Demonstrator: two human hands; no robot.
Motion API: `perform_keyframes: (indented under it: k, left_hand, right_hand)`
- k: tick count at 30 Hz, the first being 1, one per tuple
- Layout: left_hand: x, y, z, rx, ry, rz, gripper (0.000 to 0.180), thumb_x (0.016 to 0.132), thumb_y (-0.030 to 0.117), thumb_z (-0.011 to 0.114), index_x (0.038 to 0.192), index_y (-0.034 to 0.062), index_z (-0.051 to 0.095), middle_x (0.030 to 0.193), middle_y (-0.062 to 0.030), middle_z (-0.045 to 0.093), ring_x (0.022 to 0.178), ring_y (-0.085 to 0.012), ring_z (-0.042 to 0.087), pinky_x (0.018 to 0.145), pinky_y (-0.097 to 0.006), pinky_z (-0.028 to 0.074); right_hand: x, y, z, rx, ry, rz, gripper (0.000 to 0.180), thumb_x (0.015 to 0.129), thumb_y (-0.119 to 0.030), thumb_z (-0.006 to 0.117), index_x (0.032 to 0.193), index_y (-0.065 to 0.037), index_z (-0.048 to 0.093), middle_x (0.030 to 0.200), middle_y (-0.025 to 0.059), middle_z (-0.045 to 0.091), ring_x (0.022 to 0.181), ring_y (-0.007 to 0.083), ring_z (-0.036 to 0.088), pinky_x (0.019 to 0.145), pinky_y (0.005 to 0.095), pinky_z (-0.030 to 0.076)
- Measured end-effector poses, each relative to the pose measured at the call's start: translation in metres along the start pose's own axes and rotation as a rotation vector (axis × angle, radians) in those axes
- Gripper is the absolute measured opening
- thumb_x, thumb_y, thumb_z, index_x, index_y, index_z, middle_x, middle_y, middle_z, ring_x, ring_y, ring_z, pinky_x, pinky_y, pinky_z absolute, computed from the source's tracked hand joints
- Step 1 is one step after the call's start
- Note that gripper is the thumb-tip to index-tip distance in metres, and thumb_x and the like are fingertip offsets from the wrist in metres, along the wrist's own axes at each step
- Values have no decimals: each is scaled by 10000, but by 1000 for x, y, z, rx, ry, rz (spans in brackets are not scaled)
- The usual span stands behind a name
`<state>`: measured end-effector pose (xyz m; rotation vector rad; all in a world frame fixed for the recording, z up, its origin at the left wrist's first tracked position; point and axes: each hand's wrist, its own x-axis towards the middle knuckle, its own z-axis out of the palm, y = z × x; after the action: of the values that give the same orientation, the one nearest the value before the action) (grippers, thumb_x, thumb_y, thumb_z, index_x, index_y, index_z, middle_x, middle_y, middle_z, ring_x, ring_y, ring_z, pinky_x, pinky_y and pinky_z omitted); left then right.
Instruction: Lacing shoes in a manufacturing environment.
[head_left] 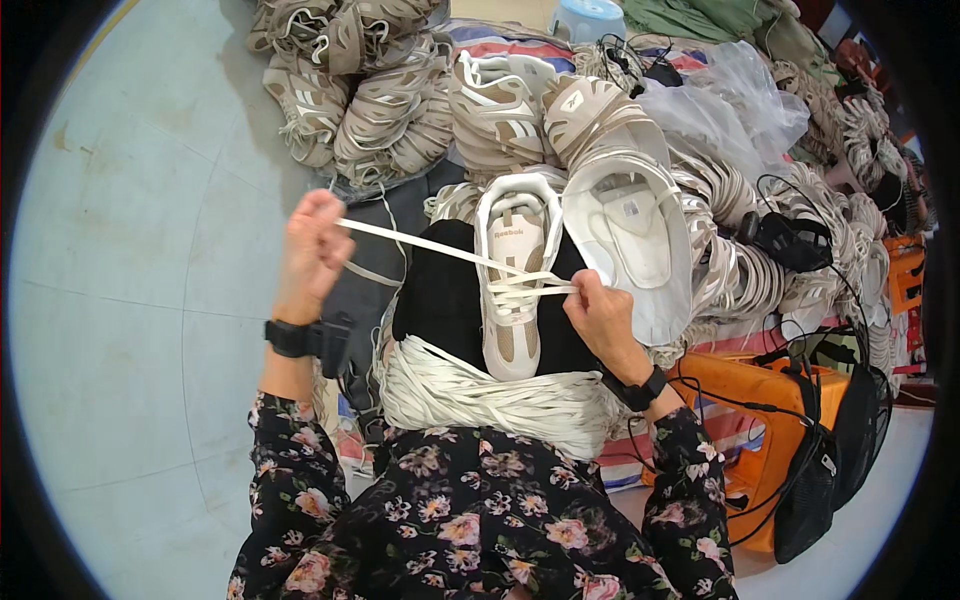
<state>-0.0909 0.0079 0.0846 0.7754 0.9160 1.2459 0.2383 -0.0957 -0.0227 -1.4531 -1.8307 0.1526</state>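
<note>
On my lap lies a beige and white sneaker upper [508, 237], its toe pointing toward me. A flat cream shoelace [430, 244] runs through its lower eyelets. Out to the left of the shoe, my left hand [318, 245] is closed on one length of the lace, drawn taut across. Close by the shoe's right side, my right hand [600, 308] pinches another stretch of the same lace. Between me and the toe rests a thick bundle of cream laces [480, 400]. Black cloth [432, 290] lies beneath the shoe.
Stacked shoe uppers [390, 115] pile up beyond the lap, with more stacks [735, 270] to the right. A white shoe-shaped piece [637, 225] sits beside the sneaker. At the right stand an orange plastic stool [745, 400] and a black mesh bag with cables [825, 470]. Pale floor [120, 300] stretches left.
</note>
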Motion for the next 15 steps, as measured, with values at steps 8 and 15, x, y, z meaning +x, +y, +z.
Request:
perform_keyframes:
  k: [8, 15]
  left_hand:
    - [24, 51, -105, 294, 142, 214, 206, 830, 129, 623, 983, 71, 497, 652, 6, 456, 515, -75, 429, 440, -234, 356]
    - [-6, -74, 33, 1415, -368, 708, 458, 707, 151, 696, 1127, 64, 535, 1263, -164, 399, 1195, -321, 370, 984, -413, 312]
  right_hand:
    - [8, -4, -2, 231, -120, -1, 293, 699, -8, 634, 972, -77, 555, 785, 87, 527, 660, 243, 539, 552, 327, 446]
    - [43, -19, 3, -40, -101, -361, 210, 707, -84, 640, 901, -64, 563, 910, 84, 499, 796, 233, 493, 652, 331, 430]
